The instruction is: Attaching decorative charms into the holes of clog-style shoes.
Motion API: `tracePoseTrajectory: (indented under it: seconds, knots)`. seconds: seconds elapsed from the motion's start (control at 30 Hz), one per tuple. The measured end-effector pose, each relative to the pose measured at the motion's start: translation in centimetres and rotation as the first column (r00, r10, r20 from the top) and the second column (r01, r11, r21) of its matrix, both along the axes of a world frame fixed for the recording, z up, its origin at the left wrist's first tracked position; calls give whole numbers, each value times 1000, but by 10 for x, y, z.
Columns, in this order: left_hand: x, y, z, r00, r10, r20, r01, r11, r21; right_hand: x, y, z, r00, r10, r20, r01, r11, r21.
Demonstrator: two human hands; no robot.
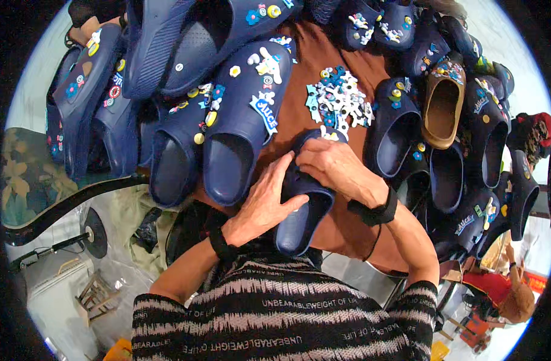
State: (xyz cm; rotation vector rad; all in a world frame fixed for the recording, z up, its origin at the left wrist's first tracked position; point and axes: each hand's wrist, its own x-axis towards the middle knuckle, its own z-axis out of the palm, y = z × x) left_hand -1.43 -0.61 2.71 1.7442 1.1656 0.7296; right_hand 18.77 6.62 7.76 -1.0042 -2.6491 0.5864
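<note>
A navy clog (301,227) lies in front of me, its open heel end toward my body. My left hand (264,201) holds it from the left side, with the thumb across the foot opening and the fingers along the upper. On top of the clog, the bent fingers of my right hand (336,165) are pinched together; they hide whatever is between them. White charms (328,133) show on the toe just beyond these fingers. Farther off lies a pile of small white, blue and teal shoe charms (340,99) on the brown cloth (314,51).
Decorated navy clogs (230,171) are crowded at the left, some stacked or on their sides. More clogs (447,174) fill the right, among them a brown clog (442,114). A wooden stool (96,296) stands at lower left. Another person (504,295) is at lower right.
</note>
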Motion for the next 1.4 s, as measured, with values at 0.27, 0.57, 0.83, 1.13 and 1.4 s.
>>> tracePoseTrajectory:
  seconds: [0.27,0.57,0.83,1.13,1.4]
  knots:
    - [1,-1,-4,1000,30,-2,-30,999,9,1,-11,19,997,75,15,-73,993,-94]
    - [5,-1,-4,987,-12,-160,24,997,74,-1,-29,9,981,-14,192,3,999,55]
    - [5,3,15,989,-81,-126,105,976,192,49,-8,10,840,-463,-285,462,884,-74]
    - [26,18,14,919,-220,-329,324,894,308,81,-5,-65,784,-599,162,583,801,139]
    - [27,11,15,921,-210,-329,295,927,233,74,-19,-50,701,-713,-19,712,702,-30]
